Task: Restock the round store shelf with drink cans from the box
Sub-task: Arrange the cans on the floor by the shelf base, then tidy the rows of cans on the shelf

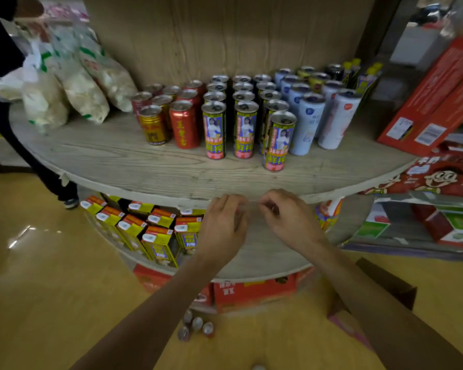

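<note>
The round wooden shelf (150, 166) carries rows of drink cans: gold and red cans (183, 124), tall blue-yellow cans (215, 129), and pale blue and white cans (306, 124). One tall can (278, 141) stands in front of its row. My left hand (222, 222) and my right hand (289, 217) hover close together just below the shelf's front edge. Their fingers are curled and pinch a thin, blurred, clear film (247, 206) stretched between them. An open cardboard box (388, 284) sits on the floor at the lower right, partly behind my right forearm.
Bags of white snacks (86, 84) lie on the shelf's left. Yellow drink cartons (155, 233) fill the lower tier. Red cartons (433, 102) lean at the right. Several small cans (197, 327) stand on the floor. Another person's leg (51, 180) is at the left.
</note>
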A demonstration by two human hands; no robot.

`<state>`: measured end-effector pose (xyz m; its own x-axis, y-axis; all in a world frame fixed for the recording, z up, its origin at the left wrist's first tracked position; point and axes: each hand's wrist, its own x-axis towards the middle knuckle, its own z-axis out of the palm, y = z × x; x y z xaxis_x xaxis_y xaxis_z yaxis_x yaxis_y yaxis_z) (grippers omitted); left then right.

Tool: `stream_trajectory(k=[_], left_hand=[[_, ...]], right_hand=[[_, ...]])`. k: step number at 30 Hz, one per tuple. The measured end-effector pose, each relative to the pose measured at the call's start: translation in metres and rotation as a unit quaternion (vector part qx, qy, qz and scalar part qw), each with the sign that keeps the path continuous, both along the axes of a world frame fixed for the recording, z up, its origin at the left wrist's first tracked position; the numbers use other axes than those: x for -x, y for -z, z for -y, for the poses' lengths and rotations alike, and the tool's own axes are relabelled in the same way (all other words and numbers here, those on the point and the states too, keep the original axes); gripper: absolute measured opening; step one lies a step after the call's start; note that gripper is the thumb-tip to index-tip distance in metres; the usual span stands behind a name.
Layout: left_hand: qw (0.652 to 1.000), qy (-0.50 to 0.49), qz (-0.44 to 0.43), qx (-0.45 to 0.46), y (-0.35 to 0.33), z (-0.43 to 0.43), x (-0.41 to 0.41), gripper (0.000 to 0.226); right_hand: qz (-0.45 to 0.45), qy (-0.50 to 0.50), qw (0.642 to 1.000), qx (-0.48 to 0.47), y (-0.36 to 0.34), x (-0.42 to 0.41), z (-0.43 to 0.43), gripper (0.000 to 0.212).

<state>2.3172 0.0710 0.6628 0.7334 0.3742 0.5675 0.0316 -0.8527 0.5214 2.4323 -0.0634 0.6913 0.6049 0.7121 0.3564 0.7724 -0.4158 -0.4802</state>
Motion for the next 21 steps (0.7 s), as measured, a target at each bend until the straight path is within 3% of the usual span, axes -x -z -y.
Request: stream_trajectory(k=[2,7,13,21], left_hand=[[1.0,0.002,-0.013,-0.008,0.013,-0.007,0.027,0.02],[0.995,0.019,-0.098,0.012,0.054,-0.027,0.09,0.031],[0.98,0.027,-0.191,0.055,0.093,-0.038,0.153,0.037],[0.962,0.0,-0.254,0.104,0.169,-0.042,0.199,0.037]], right_hand=[[-0.019,0.005,1.0,0.021,0.009,0.028,-0.005,0.023],[-0.082,0.002,0.995,0.065,0.046,0.091,-0.019,0.014],[-0.145,-0.011,0.977,0.153,0.101,0.152,-0.029,0.025],[-0.218,-0.023,0.952,0.213,0.181,0.186,-0.031,0.028]])
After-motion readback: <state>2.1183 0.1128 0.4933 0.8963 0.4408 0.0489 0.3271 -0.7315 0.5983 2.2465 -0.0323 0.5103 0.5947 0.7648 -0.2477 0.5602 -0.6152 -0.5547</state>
